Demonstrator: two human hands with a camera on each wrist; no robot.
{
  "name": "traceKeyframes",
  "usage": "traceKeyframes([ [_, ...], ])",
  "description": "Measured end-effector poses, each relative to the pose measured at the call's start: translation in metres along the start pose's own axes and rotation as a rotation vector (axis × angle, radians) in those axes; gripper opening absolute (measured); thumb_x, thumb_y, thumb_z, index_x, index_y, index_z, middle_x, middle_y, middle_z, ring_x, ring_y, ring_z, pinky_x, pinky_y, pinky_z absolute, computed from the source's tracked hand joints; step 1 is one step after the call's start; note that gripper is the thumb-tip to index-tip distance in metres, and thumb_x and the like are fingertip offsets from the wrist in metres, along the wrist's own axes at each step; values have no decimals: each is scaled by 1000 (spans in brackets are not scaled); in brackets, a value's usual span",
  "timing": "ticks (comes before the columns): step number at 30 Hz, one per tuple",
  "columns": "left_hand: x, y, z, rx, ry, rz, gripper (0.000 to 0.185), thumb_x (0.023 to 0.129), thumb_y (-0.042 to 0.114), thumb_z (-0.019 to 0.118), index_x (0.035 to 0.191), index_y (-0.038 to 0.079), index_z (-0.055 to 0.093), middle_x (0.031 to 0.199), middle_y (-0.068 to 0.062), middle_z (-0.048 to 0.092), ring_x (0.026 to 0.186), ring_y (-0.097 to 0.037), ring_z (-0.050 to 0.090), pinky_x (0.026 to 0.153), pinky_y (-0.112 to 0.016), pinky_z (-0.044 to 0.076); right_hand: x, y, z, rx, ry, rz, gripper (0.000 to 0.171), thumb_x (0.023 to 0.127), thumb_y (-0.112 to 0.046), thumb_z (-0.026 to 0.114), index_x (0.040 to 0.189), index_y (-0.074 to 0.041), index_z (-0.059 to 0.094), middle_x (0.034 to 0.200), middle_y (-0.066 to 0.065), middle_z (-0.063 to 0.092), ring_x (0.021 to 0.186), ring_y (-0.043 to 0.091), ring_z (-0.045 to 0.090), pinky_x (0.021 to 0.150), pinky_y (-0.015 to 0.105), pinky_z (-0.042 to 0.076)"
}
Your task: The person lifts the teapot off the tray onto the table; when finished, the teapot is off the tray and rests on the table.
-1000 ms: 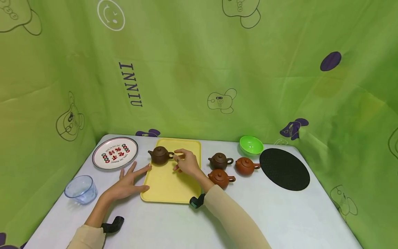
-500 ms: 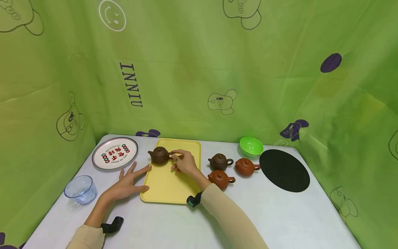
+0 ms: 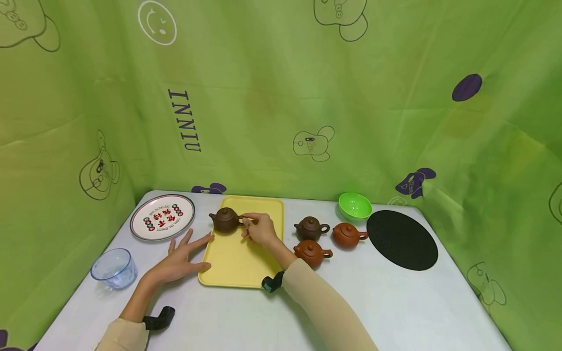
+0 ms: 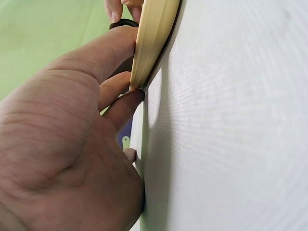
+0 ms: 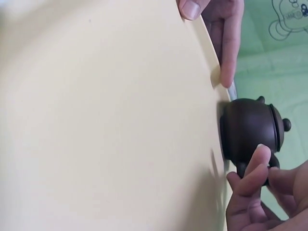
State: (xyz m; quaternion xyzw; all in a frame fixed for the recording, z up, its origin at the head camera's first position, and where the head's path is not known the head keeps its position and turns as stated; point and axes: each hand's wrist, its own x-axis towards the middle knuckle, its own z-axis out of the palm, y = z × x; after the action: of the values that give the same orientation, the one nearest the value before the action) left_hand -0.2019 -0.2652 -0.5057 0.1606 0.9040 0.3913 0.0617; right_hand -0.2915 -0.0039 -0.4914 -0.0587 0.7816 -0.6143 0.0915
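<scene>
Right hand (image 3: 260, 229) is only pinching the dark brown teapot (image 3: 225, 220) by its little handle near the yellow tray's (image 3: 239, 265) far left corner, left hand (image 3: 181, 259) flat with fingers spread on the tray's left edge, so I'd guess it could tip and drop its lid.

Both arms wear long, close-fitting beige sleeves that end at the wrists, leaving the left hand (image 3: 182, 258) and right hand (image 3: 261, 229) bare. Just behind each hand, a small black camera mount is strapped at the wrist; the right one shows a teal edge.
</scene>
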Motion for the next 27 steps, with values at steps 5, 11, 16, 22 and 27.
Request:
traceKeyframes([
  [5,0,0,1,-9,7,-1,80,89,34,83,158,10,50,168,-24,40,160,-62,-5,116,-82,-25,-2,1,-1,-23,10,-3,30,107,-18,63,134,-9,74,100,15,78,58,9,69,49,19,50],
  [11,1,-2,2,-18,13,-3,81,87,34,85,157,11,51,167,-25,40,160,-61,-4,117,-82,-24,-6,0,-9,-2,12,8,28,106,-18,65,132,-11,76,106,16,77,60,12,70,52,20,51],
  [16,1,-2,2,-14,13,-4,81,87,34,84,157,11,51,167,-25,40,160,-62,-4,117,-81,-24,-13,-3,-19,-11,-4,-4,30,106,-18,65,134,-10,74,112,18,80,65,22,75,55,22,53],
  [22,0,-1,2,-4,16,4,80,88,34,84,157,11,51,167,-23,41,159,-62,-4,117,-82,-24,-25,-8,-36,-32,-32,-46,34,107,-20,64,138,-8,71,115,19,81,75,35,77,55,26,54],
  [27,0,0,2,-2,15,8,80,88,34,84,157,11,51,167,-21,42,159,-62,-4,117,-83,-23,-37,-11,-52,-13,-46,-73,33,107,-21,63,136,-8,72,115,20,81,62,17,71,53,23,54],
])
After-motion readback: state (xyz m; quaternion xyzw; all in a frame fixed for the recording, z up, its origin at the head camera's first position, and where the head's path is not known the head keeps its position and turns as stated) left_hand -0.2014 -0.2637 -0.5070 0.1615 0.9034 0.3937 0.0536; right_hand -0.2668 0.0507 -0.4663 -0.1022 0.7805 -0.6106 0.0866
